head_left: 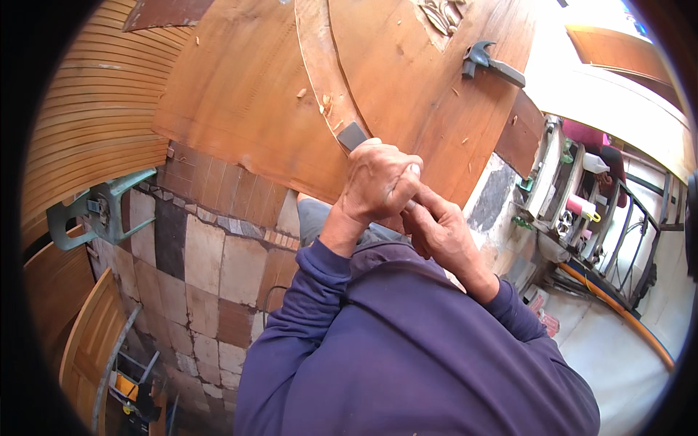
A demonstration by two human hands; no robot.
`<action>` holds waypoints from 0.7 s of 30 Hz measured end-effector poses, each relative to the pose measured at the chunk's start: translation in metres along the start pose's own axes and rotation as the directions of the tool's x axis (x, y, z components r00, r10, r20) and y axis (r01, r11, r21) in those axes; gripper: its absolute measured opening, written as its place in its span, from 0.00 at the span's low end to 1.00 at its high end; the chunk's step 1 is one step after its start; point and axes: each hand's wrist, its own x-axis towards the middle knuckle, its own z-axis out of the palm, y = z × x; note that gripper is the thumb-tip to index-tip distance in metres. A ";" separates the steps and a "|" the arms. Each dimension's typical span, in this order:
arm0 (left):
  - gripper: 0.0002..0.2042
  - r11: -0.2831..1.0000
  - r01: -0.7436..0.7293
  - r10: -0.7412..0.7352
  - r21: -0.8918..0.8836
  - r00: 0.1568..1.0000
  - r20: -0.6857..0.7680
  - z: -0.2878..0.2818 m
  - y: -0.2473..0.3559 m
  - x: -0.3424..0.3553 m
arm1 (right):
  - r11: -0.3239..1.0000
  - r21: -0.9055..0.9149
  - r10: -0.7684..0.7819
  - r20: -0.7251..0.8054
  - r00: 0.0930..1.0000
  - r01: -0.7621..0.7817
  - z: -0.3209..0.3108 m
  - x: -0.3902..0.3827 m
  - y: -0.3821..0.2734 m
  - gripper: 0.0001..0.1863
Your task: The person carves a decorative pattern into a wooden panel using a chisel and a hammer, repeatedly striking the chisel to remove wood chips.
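A chisel shows its flat grey metal blade (352,136) ahead of my left hand (379,178), which is wrapped round it. My right hand (440,231) is closed just behind, touching the left one, apparently on the handle, which the fingers hide. The blade's tip rests at the near end of a pale curved band (320,62) cut into a large brown wooden panel (240,109). Small shavings (327,104) lie along the band. A claw hammer (494,65) lies on the panel to the right, near a carved ornament (440,14) at the far edge.
A slatted wooden piece (102,109) stands at the left, above a green plastic stool (109,211). Patchwork tiles (203,254) cover the floor. On the right are shelves (574,182) with bottles and tools, and an orange hose (618,309). A wooden door-like panel (91,349) leans at lower left.
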 end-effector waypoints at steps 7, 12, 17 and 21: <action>0.17 0.988 -0.102 0.106 0.120 0.994 -0.024 -0.005 -0.026 0.020 | 0.996 -0.059 -0.067 0.016 0.998 0.068 0.006 0.021 -0.024 0.21; 0.17 1.000 0.006 -0.006 0.015 1.000 -0.023 -0.001 -0.003 0.003 | 0.999 0.035 -0.027 0.053 0.998 0.025 0.002 0.005 -0.016 0.17; 0.10 0.931 -0.215 0.223 0.295 0.975 0.006 -0.037 -0.060 0.047 | 0.981 0.036 -0.190 -0.002 0.982 0.190 0.029 0.037 -0.032 0.17; 0.11 0.948 -0.277 0.280 0.159 0.960 0.000 -0.025 -0.001 0.037 | 0.969 0.123 -0.212 -0.035 0.977 0.215 0.006 0.019 0.022 0.14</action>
